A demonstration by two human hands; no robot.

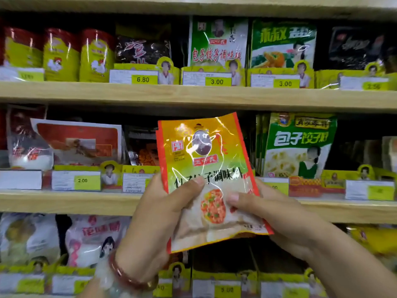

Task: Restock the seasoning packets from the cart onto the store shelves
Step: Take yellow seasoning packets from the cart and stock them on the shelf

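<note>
You hold the seasoning packet upright in front of the middle shelf, long axis vertical. Left hand and right hand both pinch its lower half, thumbs on the face. The dark gap behind the packet looks like the slot; push forward, away from you.

Left hand and right hand raised, thumbs pinching.

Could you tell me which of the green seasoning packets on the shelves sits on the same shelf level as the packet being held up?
The green packet on the middle shelf, right of the held orange packet. The other two green ones stand on the shelf above.
</note>
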